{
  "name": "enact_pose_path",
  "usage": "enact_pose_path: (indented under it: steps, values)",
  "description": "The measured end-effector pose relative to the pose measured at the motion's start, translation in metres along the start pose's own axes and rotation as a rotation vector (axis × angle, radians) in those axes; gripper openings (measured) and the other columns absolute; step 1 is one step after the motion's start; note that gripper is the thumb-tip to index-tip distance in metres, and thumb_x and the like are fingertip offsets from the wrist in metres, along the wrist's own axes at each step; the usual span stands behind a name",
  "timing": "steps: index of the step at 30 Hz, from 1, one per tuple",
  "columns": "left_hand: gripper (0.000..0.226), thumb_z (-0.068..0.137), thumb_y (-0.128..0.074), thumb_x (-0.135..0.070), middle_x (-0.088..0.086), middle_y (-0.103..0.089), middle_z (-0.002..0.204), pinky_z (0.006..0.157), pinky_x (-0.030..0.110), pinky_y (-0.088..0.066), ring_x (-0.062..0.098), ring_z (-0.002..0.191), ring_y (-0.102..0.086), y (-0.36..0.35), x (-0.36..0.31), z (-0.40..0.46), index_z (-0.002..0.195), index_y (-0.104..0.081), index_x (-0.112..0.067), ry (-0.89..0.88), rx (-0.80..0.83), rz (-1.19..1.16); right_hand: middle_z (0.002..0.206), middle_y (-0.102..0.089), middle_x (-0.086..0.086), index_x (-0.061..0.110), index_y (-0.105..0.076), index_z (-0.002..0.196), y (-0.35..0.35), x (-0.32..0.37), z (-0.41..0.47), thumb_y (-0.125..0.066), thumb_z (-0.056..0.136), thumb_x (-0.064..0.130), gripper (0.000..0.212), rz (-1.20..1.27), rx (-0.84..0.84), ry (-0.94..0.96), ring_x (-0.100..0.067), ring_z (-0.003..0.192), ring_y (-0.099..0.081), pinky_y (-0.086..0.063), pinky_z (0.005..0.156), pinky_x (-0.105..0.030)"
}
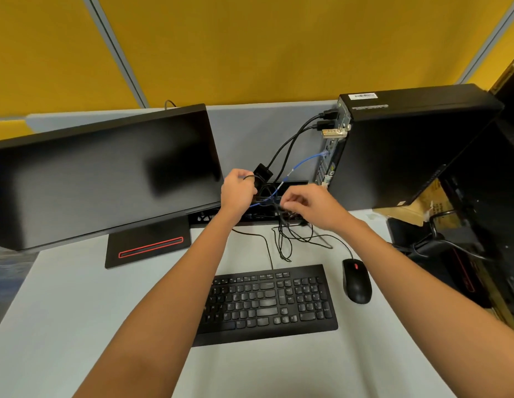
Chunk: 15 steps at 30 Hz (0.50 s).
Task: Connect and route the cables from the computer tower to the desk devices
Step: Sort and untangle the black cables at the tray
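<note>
A black computer tower (405, 150) stands at the back right with its rear ports facing left. Two black cables (290, 142) and a blue network cable (301, 163) run from it down to the cable slot (293, 183) at the desk's back. My left hand (238, 191) grips a thin black cable loop next to a black adapter box (263, 173). Just right of it, my right hand (310, 205) pinches thin black cables (284, 239) that hang in loops over the desk. The monitor (106, 176) stands at the left.
A black keyboard (267, 303) lies in front of my arms, a black mouse (357, 280) to its right, both wired. Dark equipment and cardboard (422, 208) crowd the right edge. Grey desk surface (63, 311) lies at the front left. Yellow partitions stand behind.
</note>
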<state>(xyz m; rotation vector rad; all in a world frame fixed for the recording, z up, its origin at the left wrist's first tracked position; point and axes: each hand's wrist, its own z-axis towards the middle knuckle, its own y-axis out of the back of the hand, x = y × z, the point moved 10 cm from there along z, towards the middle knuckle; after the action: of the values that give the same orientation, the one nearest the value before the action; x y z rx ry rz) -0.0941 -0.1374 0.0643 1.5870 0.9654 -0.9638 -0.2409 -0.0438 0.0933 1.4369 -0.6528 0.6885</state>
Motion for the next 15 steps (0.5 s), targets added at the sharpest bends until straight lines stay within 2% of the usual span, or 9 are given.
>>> enact_pose_path:
  steps: [3,5,8,11,15]
  values:
    - [0.016,0.087,-0.053,-0.018,-0.002,-0.065,0.074,0.064,0.025,-0.045,0.014,0.074,-0.06,0.012,0.011,0.002,0.097,-0.067,-0.019,0.061,-0.078,0.03,0.078,-0.066,0.006,0.017,-0.07,0.086,-0.016,0.0,-0.012,-0.072,0.085,0.026,0.009,0.037,0.141,-0.016,-0.006,0.074,-0.059,-0.045,0.066,-0.013]
    - [0.012,0.082,-0.06,-0.019,-0.005,-0.066,0.078,0.064,0.023,-0.046,0.013,0.078,-0.062,0.024,0.017,0.0,0.089,-0.069,-0.022,0.086,-0.158,0.084,0.076,-0.065,0.002,0.016,-0.067,0.083,-0.017,0.003,-0.016,-0.07,0.087,0.026,0.011,0.048,0.124,0.003,-0.009,0.071,-0.057,-0.045,0.064,-0.014]
    - [0.003,0.076,-0.067,-0.026,-0.005,-0.068,0.082,0.07,0.027,-0.051,0.015,0.079,-0.063,0.036,0.02,-0.006,0.079,-0.066,-0.027,0.062,-0.184,0.298,0.068,-0.06,0.002,0.017,-0.061,0.079,0.016,-0.001,-0.016,-0.06,0.094,0.024,0.016,-0.03,-0.129,0.016,-0.007,0.061,-0.051,-0.042,0.06,-0.021]
    - [0.008,0.077,-0.065,-0.022,-0.006,-0.066,0.085,0.073,0.029,-0.051,0.015,0.078,-0.059,0.024,0.02,-0.014,0.083,-0.067,-0.026,-0.038,-0.106,0.536,0.062,-0.054,0.005,0.02,-0.056,0.074,0.048,-0.02,-0.021,-0.058,0.095,0.026,0.021,-0.109,-0.361,-0.067,-0.011,0.058,-0.047,-0.042,0.058,-0.026]
    - [0.013,0.083,-0.057,-0.01,0.001,-0.063,0.097,0.064,0.028,-0.042,0.018,0.08,-0.059,0.001,0.016,-0.019,0.09,-0.066,-0.017,-0.117,-0.033,0.569,0.068,-0.056,0.003,0.013,-0.057,0.074,0.061,-0.03,-0.029,-0.056,0.093,0.015,0.02,-0.084,-0.534,-0.112,-0.013,0.065,-0.051,-0.041,0.061,-0.025]
